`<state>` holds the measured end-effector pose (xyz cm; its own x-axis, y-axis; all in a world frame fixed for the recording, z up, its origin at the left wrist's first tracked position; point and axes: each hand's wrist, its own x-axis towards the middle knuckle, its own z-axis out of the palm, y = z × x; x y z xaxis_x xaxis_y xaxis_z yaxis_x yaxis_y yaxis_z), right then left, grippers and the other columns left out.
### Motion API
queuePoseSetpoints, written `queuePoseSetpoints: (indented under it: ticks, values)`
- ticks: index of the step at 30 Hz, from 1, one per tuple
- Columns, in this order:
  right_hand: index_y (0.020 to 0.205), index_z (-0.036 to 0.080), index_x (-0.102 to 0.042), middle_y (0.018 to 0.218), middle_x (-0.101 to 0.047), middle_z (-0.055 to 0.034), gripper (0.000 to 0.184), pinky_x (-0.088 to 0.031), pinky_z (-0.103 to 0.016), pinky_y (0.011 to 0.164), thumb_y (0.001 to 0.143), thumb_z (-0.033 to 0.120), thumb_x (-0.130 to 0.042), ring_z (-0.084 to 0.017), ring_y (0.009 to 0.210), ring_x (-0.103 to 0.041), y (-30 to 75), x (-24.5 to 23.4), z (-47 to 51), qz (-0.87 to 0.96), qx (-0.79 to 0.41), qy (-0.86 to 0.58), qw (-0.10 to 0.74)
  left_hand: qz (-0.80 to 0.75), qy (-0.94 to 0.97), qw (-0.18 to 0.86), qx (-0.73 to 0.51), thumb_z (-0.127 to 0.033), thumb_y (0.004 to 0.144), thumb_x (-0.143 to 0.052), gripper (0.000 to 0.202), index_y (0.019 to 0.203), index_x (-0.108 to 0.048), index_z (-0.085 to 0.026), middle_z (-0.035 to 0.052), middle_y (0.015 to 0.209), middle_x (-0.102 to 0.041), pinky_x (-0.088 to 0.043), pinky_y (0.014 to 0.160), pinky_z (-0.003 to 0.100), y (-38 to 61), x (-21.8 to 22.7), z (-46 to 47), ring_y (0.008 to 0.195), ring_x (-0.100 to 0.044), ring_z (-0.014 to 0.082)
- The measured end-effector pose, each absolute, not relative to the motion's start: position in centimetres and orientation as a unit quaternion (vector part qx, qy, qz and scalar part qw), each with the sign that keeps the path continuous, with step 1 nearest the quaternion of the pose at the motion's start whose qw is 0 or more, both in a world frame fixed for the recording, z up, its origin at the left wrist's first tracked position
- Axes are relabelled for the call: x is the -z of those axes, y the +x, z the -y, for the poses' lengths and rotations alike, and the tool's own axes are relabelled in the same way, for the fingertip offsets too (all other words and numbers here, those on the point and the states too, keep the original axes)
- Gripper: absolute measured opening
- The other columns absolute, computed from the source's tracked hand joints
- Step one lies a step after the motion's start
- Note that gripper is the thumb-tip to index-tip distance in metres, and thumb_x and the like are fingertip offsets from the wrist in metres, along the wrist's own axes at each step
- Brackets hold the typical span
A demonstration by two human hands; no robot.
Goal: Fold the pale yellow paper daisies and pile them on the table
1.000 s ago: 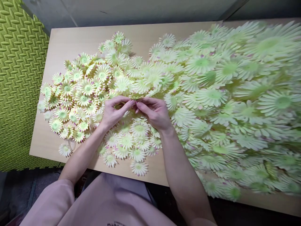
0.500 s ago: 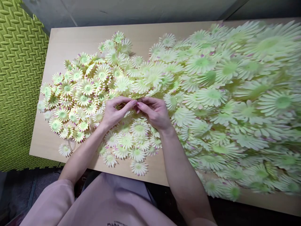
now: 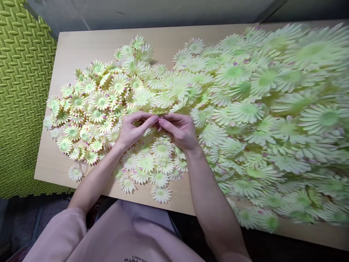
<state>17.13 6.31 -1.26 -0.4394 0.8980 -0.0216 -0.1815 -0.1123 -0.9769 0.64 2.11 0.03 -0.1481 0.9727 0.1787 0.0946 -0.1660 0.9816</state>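
Observation:
My left hand [image 3: 132, 130] and my right hand [image 3: 180, 130] meet fingertip to fingertip over the middle of a wooden table [image 3: 81, 45]. Both hands are closed in a pinch on a pale yellow-green artificial daisy flower [image 3: 156, 112] held between them; most of it is hidden by my fingers. Just below my hands lie several loose flat daisies [image 3: 161, 149]. A heap of smaller daisies with purple-tipped petals [image 3: 95, 102] lies to the left of my left hand.
A large, partly blurred mound of bigger daisies [image 3: 267, 120] covers the right half of the table up to its near edge. A green textured foam mat [image 3: 19, 102] lies left of the table. Bare wood shows along the far left edge.

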Motion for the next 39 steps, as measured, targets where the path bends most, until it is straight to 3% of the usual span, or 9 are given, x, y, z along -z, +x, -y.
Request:
queuePoseSetpoints:
  ticks: [29, 39]
  values:
    - [0.086, 0.025, -0.08, 0.076, -0.074, -0.0003, 0.016, -0.059, -0.025, 0.055, 0.078, 0.038, -0.077, -0.014, 0.064, -0.067, 17.2, 1.45, -6.42, 0.535, -0.667, -0.338, 0.394, -0.506, 0.519, 0.403, -0.559, -0.04, 0.078, -0.076, 0.019, 0.082, -0.078, -0.021, 0.0043, 0.077, -0.076, -0.055, 0.066, 0.028, 0.59, -0.18, -2.18, 0.07, -0.067, 0.0125]
    - [0.079, 0.025, -0.077, 0.069, -0.07, 0.0016, 0.015, -0.055, -0.024, 0.057, 0.078, 0.039, -0.077, -0.013, 0.061, -0.064, 17.21, 2.13, -6.68, 0.538, -0.65, -0.346, 0.411, -0.498, 0.542, 0.38, -0.56, -0.037, 0.079, -0.075, 0.018, 0.083, -0.077, -0.02, 0.0045, 0.079, -0.076, -0.054, 0.067, 0.027, 0.71, 0.18, -2.17, 0.071, -0.068, 0.0123]
